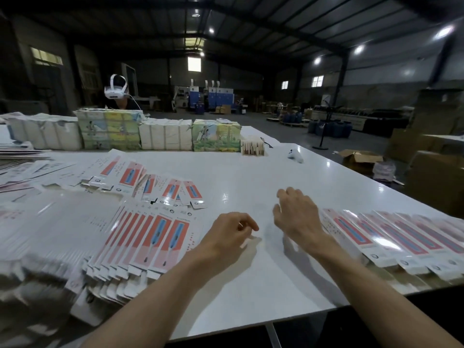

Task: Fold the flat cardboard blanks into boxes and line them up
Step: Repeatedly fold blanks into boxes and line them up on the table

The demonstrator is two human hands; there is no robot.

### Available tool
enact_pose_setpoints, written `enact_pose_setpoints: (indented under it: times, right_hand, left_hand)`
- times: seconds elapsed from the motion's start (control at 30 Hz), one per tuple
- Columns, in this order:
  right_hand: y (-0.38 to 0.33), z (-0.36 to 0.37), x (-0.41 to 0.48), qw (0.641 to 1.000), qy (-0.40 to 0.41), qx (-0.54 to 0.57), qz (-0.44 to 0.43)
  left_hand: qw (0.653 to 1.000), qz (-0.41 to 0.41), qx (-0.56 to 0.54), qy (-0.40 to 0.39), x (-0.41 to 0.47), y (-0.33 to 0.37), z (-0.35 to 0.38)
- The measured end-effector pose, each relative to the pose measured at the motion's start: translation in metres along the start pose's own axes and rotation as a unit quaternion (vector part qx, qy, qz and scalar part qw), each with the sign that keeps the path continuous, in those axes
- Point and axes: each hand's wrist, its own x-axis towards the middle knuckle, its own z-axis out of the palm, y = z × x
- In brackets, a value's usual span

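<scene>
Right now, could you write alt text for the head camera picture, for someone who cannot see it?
A person's two bare hands hover over a glossy white table, holding nothing: the left hand loosely curled, the right hand spread beside a row of folded red-and-white cardboard boxes. Fanned flat red-and-white cardboard blanks lie to the left.

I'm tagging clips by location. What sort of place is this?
Most likely a factory or warehouse packing floor: a steel-framed roof overhead, bundled stacks of printed stock along the white table, and brown shipping cartons on the floor.
</scene>
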Motion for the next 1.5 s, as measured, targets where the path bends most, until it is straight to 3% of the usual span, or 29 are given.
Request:
enact_pose_setpoints:
  times: [0.2,0.33,0.53,0.6,0.87,1.07,1.27,1.5]
  right_hand:
    - [-0.044,0.03,0.0,0.995,-0.015,0.086,-0.054]
    - [-0.041,0.039,0.0,0.992,-0.014,0.088,-0.09]
    - [-0.042,0.043,-0.001,0.986,-0.019,0.122,-0.114]
    - [-0.041,0.043,-0.001,0.983,-0.016,0.137,-0.12]
    - [-0.038,0.041,-0.005,0.975,-0.01,0.19,-0.119]
    - [-0.036,0.038,-0.004,0.971,-0.026,0.212,-0.105]
    - [-0.035,0.04,-0.004,0.968,-0.026,0.229,-0.103]
    - [-0.033,0.044,0.0,0.949,0.017,0.296,-0.104]
  left_hand:
    - [0.982,0.044,0.129,0.129,0.009,0.018,-0.025]
    - [0.94,-0.075,0.327,0.067,0.004,0.031,-0.056]
    - [0.808,-0.23,0.533,-0.102,-0.03,0.036,-0.094]
    - [0.785,-0.249,0.555,-0.116,-0.037,0.035,-0.094]
    - [0.853,-0.248,0.448,-0.1,-0.035,0.028,-0.102]
    - [0.825,-0.263,0.494,-0.084,-0.033,0.026,-0.097]
    - [0.839,-0.306,0.427,-0.143,-0.019,0.022,-0.11]
    - [0.912,-0.253,0.301,-0.117,-0.002,0.011,-0.114]
